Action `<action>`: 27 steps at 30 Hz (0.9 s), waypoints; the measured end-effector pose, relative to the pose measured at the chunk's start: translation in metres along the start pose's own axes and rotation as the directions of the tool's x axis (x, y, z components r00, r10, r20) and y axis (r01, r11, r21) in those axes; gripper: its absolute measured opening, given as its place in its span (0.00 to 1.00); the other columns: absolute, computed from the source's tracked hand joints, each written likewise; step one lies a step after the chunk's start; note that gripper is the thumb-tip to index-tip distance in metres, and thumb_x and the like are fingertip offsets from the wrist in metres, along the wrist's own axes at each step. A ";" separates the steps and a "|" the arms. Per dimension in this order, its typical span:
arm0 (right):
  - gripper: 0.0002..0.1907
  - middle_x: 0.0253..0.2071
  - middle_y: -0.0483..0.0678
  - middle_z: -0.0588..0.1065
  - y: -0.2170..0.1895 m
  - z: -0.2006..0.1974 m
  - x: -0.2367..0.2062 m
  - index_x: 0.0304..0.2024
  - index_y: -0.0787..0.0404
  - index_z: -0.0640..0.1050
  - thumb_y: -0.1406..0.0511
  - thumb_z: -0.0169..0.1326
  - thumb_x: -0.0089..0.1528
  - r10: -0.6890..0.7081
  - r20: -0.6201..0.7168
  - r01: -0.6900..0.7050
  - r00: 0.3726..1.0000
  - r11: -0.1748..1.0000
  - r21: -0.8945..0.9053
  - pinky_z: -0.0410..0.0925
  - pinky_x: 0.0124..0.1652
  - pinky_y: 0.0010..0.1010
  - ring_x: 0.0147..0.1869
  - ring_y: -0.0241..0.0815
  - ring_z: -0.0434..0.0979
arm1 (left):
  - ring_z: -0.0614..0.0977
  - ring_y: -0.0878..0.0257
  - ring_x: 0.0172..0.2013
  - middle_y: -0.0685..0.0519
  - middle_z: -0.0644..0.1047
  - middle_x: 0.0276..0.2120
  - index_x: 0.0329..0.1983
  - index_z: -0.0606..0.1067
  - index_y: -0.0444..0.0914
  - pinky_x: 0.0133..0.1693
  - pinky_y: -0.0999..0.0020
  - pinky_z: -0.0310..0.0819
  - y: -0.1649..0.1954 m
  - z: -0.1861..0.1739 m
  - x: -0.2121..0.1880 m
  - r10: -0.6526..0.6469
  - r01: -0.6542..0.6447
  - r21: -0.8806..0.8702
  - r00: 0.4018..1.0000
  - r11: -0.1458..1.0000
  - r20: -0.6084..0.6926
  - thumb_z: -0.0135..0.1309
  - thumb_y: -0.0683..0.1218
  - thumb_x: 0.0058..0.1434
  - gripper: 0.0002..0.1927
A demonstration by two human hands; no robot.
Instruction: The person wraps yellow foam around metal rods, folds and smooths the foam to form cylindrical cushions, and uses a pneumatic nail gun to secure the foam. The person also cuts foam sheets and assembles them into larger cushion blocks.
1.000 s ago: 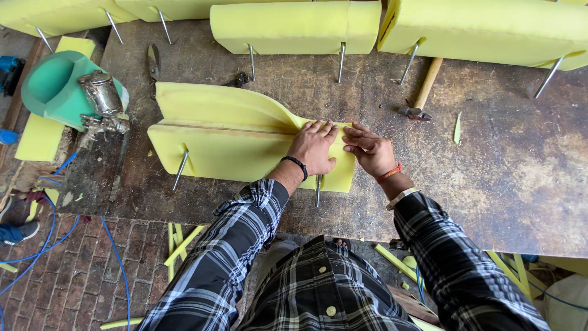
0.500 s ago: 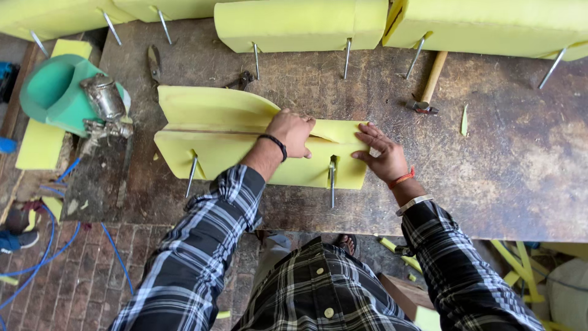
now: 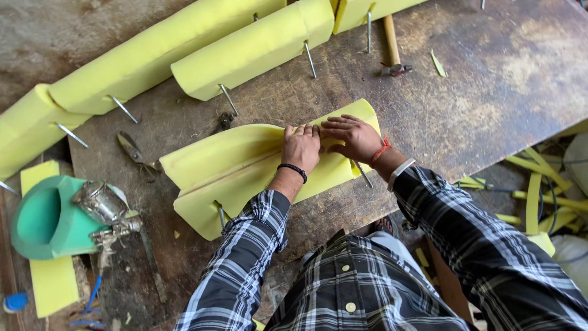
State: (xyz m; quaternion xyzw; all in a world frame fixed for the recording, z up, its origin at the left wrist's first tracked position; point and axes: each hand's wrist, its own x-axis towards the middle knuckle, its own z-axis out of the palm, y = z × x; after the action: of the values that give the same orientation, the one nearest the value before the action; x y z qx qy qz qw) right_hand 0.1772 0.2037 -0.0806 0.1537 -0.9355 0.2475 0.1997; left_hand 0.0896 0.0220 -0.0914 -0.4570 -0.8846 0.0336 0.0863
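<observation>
A folded yellow foam piece (image 3: 233, 165) with metal pins in it lies on the worn wooden workbench (image 3: 490, 104). My left hand (image 3: 300, 147) presses flat on the foam's fold line, a black band at its wrist. Beside it on the right, my right hand (image 3: 349, 138), with a red band at the wrist, presses on the same seam, fingertips meeting the left hand's. Both hands lie on the foam with fingers together and grip nothing.
More yellow foam rolls (image 3: 251, 49) with pins line the bench's far side. A hammer (image 3: 392, 49) lies behind the foam, pliers (image 3: 135, 153) to the left. A metal spray gun (image 3: 107, 214) rests on a green foam holder (image 3: 43, 224). Foam offcuts (image 3: 539, 196) litter the floor at right.
The view has swung and drawn closer, so the bench looks tilted. My left hand slid right along the seam to meet my right hand near the foam's right end.
</observation>
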 end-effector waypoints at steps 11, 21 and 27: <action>0.14 0.47 0.45 0.82 0.033 0.018 0.024 0.41 0.55 0.83 0.61 0.66 0.54 0.058 -0.110 -0.044 0.992 0.991 0.123 0.71 0.57 0.39 0.53 0.46 0.81 | 0.80 0.60 0.54 0.50 0.81 0.52 0.54 0.79 0.39 0.56 0.50 0.63 -0.003 0.020 0.016 -0.130 0.129 -0.138 0.991 0.982 -0.002 0.52 0.48 0.62 0.18; 0.08 0.43 0.38 0.83 0.012 0.028 0.020 0.37 0.51 0.86 0.63 0.66 0.54 0.040 -0.225 -0.049 0.974 0.998 -0.036 0.70 0.53 0.35 0.52 0.40 0.82 | 0.79 0.61 0.57 0.50 0.79 0.56 0.56 0.78 0.40 0.58 0.53 0.62 0.002 0.013 0.011 -0.162 0.171 -0.076 0.981 0.982 0.107 0.52 0.50 0.65 0.19; 0.09 0.46 0.42 0.83 0.003 0.023 0.011 0.38 0.54 0.86 0.63 0.66 0.55 0.072 -0.178 -0.073 0.981 0.997 0.002 0.71 0.54 0.36 0.53 0.41 0.81 | 0.80 0.60 0.56 0.50 0.81 0.54 0.56 0.78 0.40 0.57 0.52 0.63 -0.001 0.014 0.003 -0.064 0.066 -0.060 0.998 0.996 0.023 0.48 0.44 0.67 0.17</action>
State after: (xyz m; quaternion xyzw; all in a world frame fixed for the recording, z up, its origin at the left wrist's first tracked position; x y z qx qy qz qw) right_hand 0.1595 0.1915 -0.0950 0.0963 -0.9195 0.2655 0.2735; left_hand 0.0845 0.0238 -0.1047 -0.4300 -0.9005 0.0086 0.0639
